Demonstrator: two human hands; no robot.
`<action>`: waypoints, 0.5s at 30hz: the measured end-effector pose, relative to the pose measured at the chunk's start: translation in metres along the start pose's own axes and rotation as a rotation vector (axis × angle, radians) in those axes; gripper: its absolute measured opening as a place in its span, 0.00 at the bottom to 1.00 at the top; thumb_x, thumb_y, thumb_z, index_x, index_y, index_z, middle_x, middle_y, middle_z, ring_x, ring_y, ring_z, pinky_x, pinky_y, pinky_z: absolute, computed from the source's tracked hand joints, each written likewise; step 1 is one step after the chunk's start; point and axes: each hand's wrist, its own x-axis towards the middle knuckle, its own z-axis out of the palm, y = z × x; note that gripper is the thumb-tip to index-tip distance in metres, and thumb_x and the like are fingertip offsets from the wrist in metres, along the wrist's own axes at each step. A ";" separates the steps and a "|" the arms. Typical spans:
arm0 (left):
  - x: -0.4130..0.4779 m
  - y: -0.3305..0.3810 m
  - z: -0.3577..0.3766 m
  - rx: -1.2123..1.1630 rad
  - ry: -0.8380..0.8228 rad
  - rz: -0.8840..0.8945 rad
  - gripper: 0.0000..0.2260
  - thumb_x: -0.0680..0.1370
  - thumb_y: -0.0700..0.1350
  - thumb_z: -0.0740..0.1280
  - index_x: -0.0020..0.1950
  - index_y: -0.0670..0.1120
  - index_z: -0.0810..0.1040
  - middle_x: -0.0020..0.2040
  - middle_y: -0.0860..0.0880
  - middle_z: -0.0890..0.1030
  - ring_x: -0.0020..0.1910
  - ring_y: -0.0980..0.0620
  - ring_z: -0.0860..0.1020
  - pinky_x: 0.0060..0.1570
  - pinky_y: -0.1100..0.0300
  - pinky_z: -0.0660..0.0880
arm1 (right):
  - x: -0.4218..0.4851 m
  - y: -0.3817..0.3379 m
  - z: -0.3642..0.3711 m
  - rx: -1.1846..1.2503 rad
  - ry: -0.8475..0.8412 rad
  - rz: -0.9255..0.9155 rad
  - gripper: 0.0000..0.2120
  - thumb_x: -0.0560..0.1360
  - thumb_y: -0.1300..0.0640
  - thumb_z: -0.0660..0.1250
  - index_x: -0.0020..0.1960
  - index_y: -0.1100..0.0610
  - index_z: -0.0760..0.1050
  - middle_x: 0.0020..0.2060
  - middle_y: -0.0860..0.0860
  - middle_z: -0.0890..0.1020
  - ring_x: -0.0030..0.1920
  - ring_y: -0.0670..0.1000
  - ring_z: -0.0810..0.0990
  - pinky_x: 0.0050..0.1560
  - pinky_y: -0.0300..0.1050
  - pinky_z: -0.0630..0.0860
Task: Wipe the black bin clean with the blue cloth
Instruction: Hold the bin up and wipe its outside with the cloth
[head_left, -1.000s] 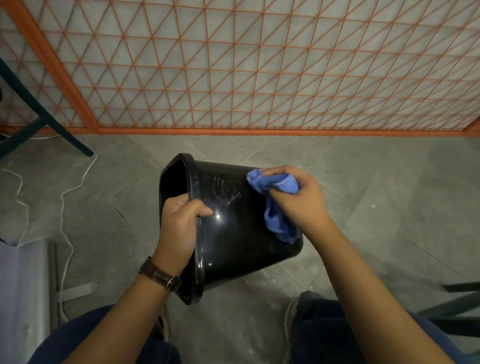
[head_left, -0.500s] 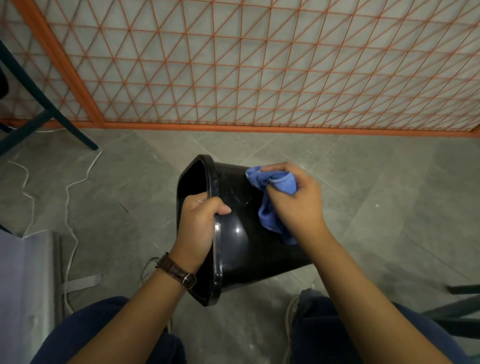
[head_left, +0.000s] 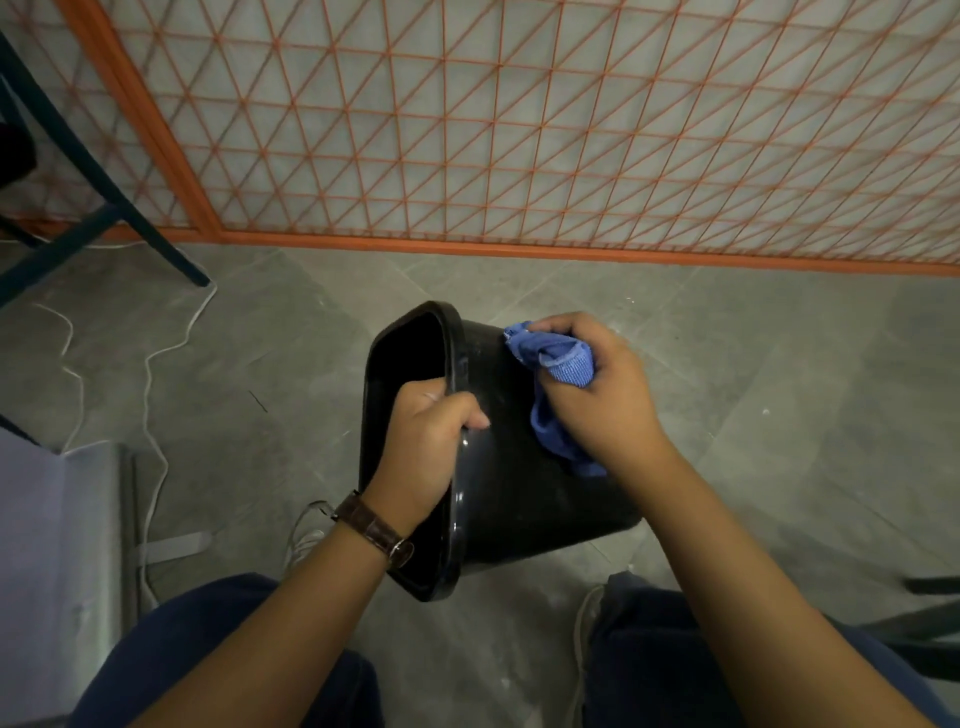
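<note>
Left hand (head_left: 426, 447) grips the rim of the black bin (head_left: 519, 493), tipped on its side, while right hand (head_left: 597, 395) presses the bunched blue cloth (head_left: 556, 358) on the bin's upper outer wall; exterior wiping judged in progress, next stroke needing firm pressure along that wall.

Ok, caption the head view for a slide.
Left hand grips the black bin by its rim; right hand holds the blue cloth against its side.

Some indoor room, kind unclear — grey tiled floor (head_left: 779, 389), orange lattice screen (head_left: 519, 130), white cable (head_left: 147, 387).

head view, looking steeply down, close in
</note>
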 end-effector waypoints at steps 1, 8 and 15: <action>-0.002 -0.001 0.002 0.029 -0.022 0.015 0.06 0.60 0.37 0.61 0.22 0.44 0.69 0.23 0.49 0.68 0.25 0.56 0.67 0.28 0.63 0.64 | 0.000 0.000 0.001 -0.004 -0.018 0.003 0.15 0.72 0.64 0.66 0.44 0.43 0.75 0.45 0.41 0.82 0.47 0.40 0.80 0.46 0.33 0.75; -0.007 -0.004 0.000 0.217 -0.143 0.095 0.10 0.63 0.37 0.60 0.23 0.47 0.64 0.20 0.56 0.65 0.24 0.61 0.62 0.26 0.67 0.61 | -0.008 -0.009 0.009 0.261 -0.140 -0.102 0.09 0.71 0.63 0.66 0.50 0.55 0.76 0.52 0.48 0.81 0.57 0.46 0.79 0.60 0.40 0.74; -0.001 0.000 -0.005 0.129 -0.079 0.068 0.06 0.61 0.37 0.61 0.23 0.40 0.68 0.25 0.50 0.70 0.28 0.57 0.67 0.31 0.65 0.65 | -0.011 -0.005 0.008 0.250 -0.244 -0.160 0.09 0.67 0.63 0.67 0.45 0.55 0.78 0.54 0.53 0.81 0.58 0.51 0.79 0.61 0.51 0.74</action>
